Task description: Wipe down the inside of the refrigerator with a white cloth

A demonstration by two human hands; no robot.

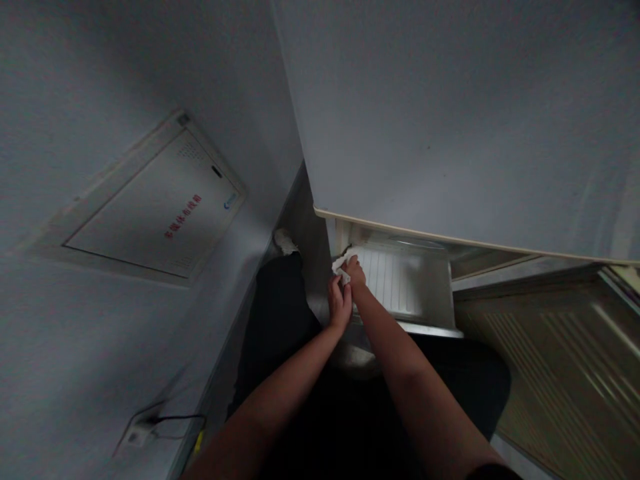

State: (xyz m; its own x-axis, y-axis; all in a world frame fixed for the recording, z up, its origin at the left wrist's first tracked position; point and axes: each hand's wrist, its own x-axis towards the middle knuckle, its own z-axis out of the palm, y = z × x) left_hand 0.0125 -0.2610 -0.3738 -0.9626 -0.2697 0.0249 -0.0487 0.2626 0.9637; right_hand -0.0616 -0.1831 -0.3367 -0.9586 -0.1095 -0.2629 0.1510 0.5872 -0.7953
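A pale, ribbed-bottom drawer point(415, 287) is pulled out of a white fridge-like cabinet point(425, 153). At the drawer's left edge, my right hand point(355, 273) is closed on a crumpled white cloth point(345, 259), which may be paper. Just below it, my left hand point(340, 303) has its fingers and thumb curled around the cloth's lower end. Both hands are close together, and the drawer's left side wall is partly hidden behind them.
An open ribbed door point(555, 360) stands at the right. On the left wall are a panel point(155, 207) with red lettering and a socket point(137, 435) with a black cable. My shoe point(285, 241) rests on the narrow floor strip between wall and cabinet.
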